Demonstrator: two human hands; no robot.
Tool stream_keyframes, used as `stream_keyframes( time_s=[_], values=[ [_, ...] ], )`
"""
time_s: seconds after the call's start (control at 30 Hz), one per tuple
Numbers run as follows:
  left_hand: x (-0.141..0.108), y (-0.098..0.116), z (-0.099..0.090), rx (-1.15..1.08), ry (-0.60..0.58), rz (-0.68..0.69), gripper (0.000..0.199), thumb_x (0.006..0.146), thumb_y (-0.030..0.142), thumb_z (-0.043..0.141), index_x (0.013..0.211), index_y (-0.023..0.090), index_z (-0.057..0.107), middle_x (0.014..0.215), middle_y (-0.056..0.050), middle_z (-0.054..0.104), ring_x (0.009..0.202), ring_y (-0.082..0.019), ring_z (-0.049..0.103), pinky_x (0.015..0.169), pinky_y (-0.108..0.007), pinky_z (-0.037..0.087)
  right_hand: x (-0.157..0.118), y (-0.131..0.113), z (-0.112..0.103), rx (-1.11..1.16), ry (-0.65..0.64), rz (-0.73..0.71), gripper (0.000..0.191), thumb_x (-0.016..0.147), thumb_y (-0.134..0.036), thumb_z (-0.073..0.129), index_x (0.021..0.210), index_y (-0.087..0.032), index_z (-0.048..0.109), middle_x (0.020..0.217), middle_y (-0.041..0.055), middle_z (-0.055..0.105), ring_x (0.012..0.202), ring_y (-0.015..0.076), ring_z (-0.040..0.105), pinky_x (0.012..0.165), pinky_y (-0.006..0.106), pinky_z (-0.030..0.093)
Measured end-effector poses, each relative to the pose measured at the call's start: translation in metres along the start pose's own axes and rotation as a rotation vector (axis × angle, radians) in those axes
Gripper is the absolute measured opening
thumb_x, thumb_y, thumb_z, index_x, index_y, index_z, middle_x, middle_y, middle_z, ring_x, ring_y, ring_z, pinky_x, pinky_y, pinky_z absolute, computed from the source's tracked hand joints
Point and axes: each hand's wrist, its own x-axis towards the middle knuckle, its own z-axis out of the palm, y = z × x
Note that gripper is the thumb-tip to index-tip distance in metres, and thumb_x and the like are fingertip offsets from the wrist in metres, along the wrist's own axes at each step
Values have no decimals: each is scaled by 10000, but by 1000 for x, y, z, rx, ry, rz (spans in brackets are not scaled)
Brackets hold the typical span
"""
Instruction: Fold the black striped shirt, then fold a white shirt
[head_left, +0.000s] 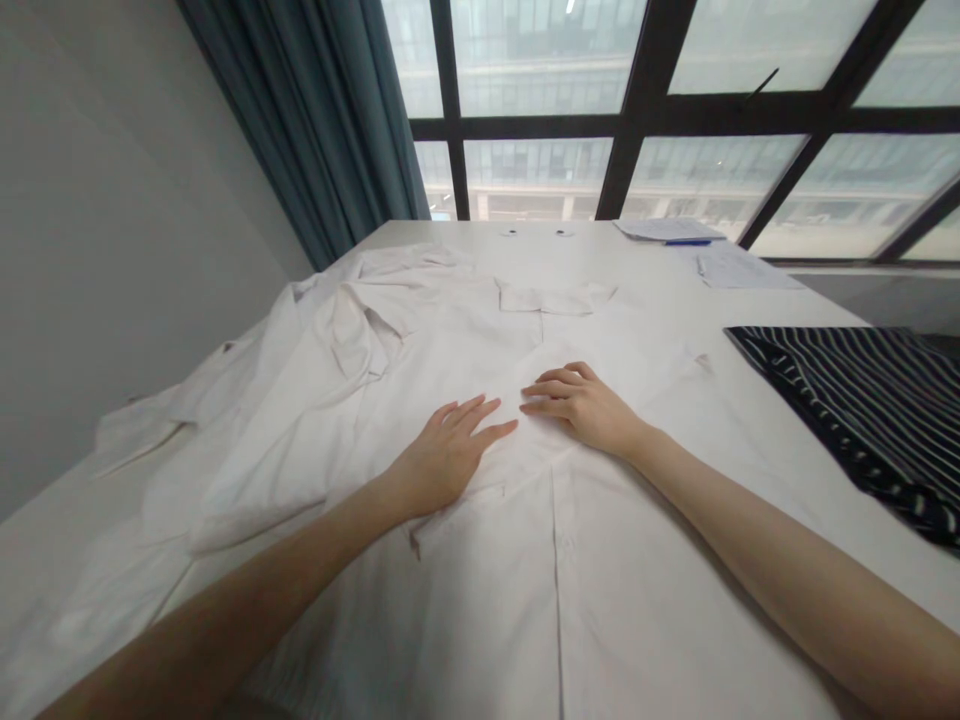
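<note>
The white coat (480,355) lies spread on the table (652,268) beneath both hands, its long axis running away from the person, collar (551,300) farthest. Left hand (448,455) and right hand (581,405) are equally near, fingertips almost meeting, each grip loosely open, holding nothing visible. The coat's near end is cut off; its left edge blurs into heaped white cloth (277,410).

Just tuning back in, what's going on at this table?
A person has both bare hands over a white garment spread on the table. The left hand and right hand are on or just above its middle, fingertips close together, neither gripping it. Its collar lies toward the window. Bunched white fabric is at left, a black striped cloth at right.
</note>
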Motion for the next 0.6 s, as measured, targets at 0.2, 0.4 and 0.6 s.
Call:
stream_keyframes(
  time_s=[0.2, 0.4, 0.6],
  values=[
    [0, 0, 1, 3, 2, 2, 580, 915, 48, 349, 1452, 255, 423, 1545, -99, 384, 1437, -255, 327, 1128, -492, 314, 1, -1, -2, -2, -6, 4, 260, 984, -218, 501, 1136, -246, 711, 1216, 36, 704, 1155, 232, 577, 965, 424, 342],
    [0, 0, 1, 11, 0, 3, 579, 914, 56, 352, 1458, 243, 412, 1543, -102, 388, 1431, -256, 336, 1128, -495, 311, 1, -4, -2, -47, 12, -66, 280, 998, -202, 464, 1170, -195, 685, 1207, 66, 704, 1112, 214, 597, 952, 397, 366],
    [1, 0, 0, 3, 3, -3, 572, 903, 45, 354, 1433, 238, 450, 1533, -105, 403, 1428, -260, 341, 1121, -503, 319, 1, -4, -2, -31, 12, -106, 287, 997, -187, 461, 1178, -197, 683, 1210, 66, 701, 1129, 211, 593, 954, 388, 376]
  ],
)
